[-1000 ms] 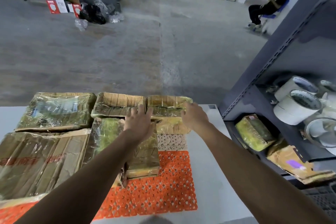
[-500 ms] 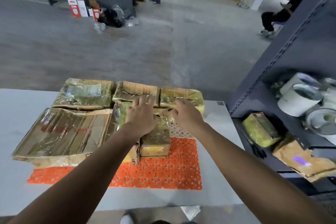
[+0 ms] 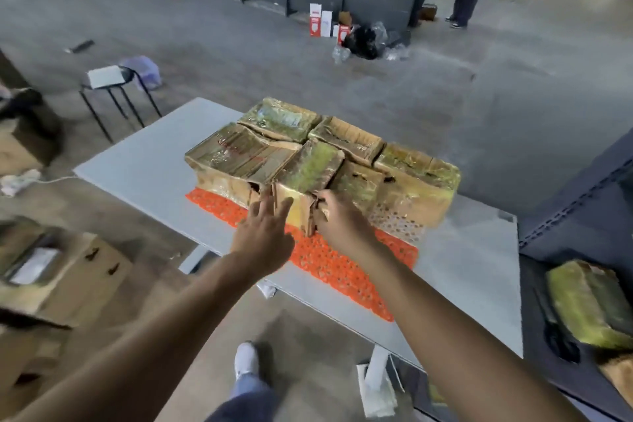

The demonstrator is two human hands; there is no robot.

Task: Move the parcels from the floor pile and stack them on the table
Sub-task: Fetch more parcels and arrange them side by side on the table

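Six-odd tape-wrapped brown cardboard parcels [image 3: 239, 158] are lying abutting on an orange perforated mat [image 3: 329, 260], grey bench [image 3: 462, 271]. Left hand [image 3: 263, 236] is hovering, fingers [image 3: 270, 209] spread; right hand [image 3: 342, 226] is pinching the front-ctr parcel [image 3: 308, 175] at its torn edge. Step, prob.: squaring it. Next: releasing, fetching from floor pile [image 3: 78, 271].

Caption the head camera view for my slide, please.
Left hand and right hand at the front of a taped parcel, among others on the orange mat on the table.
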